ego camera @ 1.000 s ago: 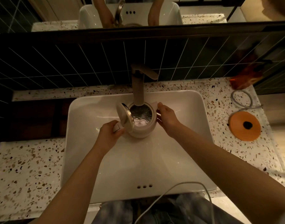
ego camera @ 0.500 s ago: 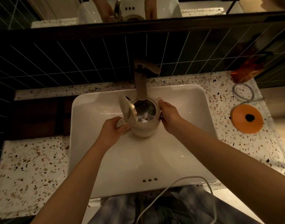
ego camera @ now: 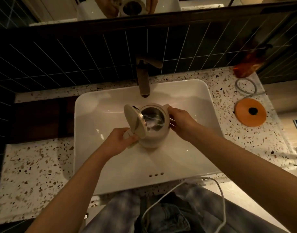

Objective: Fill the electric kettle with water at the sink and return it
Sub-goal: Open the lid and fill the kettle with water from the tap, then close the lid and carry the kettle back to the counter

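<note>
left hand (ego camera: 119, 140) hiding kettle (ego camera: 154, 132) handle

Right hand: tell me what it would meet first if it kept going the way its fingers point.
The right hand points leftward and already touches the kettle body, so the kettle wall comes first; the raised lid lies beyond.
</note>
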Demonstrator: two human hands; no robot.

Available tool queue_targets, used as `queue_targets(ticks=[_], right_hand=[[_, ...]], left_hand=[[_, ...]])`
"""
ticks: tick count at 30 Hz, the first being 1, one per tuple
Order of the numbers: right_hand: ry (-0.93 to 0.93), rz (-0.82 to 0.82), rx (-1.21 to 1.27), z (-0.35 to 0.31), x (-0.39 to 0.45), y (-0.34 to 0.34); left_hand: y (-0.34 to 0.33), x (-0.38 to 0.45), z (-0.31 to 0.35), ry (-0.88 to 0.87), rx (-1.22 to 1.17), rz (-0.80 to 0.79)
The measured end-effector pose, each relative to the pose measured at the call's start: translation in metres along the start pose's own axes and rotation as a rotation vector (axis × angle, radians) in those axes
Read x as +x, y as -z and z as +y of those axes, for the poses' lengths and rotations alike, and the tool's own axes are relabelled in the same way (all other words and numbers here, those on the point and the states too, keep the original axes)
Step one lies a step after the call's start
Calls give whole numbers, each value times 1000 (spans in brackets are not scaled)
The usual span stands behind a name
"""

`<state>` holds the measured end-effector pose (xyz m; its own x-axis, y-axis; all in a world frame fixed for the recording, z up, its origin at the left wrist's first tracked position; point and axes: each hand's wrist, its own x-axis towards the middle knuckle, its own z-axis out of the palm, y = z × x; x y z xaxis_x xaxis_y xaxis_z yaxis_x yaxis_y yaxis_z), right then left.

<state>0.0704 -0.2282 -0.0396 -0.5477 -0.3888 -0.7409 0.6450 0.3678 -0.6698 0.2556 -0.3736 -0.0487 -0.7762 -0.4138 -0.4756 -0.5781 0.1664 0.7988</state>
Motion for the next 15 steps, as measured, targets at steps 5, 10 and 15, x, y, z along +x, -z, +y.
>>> queue_targets(ticks=[5, 10, 15], right_hand=[[-7, -1, -33, 5, -16, 9], [1, -60, -67, 7, -29, 23], [80, -89, -229, -1, -49, 30]], left_hand=[[-19, -18, -1, 42, -120, -22], [-46, -31, 1, 90, -346, 123], [-59, -39, 7, 64, -450, 228]])
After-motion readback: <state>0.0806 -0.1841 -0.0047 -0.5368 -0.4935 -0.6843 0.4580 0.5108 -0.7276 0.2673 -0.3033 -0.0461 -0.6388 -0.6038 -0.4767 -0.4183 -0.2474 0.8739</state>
